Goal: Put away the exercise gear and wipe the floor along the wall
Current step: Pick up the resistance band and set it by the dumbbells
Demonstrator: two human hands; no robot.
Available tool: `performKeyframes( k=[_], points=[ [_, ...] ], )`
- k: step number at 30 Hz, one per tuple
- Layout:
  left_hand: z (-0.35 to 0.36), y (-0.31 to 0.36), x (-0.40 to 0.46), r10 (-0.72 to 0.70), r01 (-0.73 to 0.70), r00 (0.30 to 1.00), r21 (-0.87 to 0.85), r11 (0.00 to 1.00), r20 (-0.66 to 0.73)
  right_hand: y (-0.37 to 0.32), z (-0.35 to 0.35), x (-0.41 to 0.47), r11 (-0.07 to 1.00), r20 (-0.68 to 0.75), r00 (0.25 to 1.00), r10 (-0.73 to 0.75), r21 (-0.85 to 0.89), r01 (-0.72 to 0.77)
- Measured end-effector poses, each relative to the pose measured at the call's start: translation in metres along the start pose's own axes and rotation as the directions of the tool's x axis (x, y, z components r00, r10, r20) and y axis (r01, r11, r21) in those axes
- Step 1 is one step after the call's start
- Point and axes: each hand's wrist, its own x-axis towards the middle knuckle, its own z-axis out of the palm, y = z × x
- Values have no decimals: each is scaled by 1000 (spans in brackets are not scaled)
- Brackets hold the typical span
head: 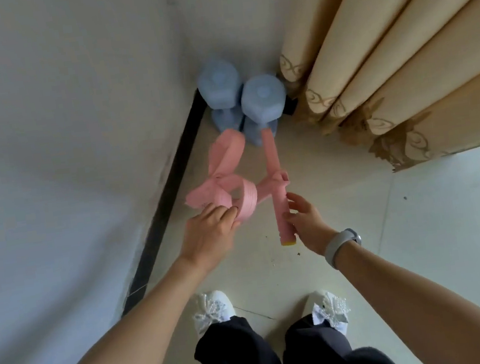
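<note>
Between my two hands hung the pink resistance band point(234, 179), its loops and straps tangled together, and I held it out in front of me so the loose ends would not drag on the floor point(308, 179). My left hand point(211, 230) had its fingers curled through one of the flat loops, while my right hand point(305, 219) gripped the pink foam handle point(283, 212), thumb and fingers wrapped around its side; the hands were apart, each keeping its own end so the band stayed spread enough to sort out. Just beyond my fingertips, two blue dumbbells point(263, 95) stood upright on their ends, tucked into the corner beside the black baseboard point(169, 184) and the beige curtain point(398, 56), out of the walkway. I judged the band belonged there with them. Crumbs lay on the tiles below my right wrist, so the wiping was not yet done.
</note>
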Motion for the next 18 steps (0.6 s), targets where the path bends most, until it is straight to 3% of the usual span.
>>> performKeyframes(
  k=[5,7,10,13,18],
  points=[
    [105,-32,-4,158,-155,986,53,987,-54,58,0,96,979,50,999,-3,202,-7],
    [137,-42,-3,201,-198,978,49,979,-51,74,-3,124,982,89,996,10,187,-26],
    [174,-56,3,215,-215,976,16,976,-11,94,-12,148,984,65,998,-26,-173,37],
    [193,-61,9,219,-218,976,-80,973,7,93,-15,152,894,-6,993,-114,-437,100],
    [187,-63,15,96,-124,974,-129,984,-205,76,-7,148,634,-91,887,-452,-732,248]
  ],
)
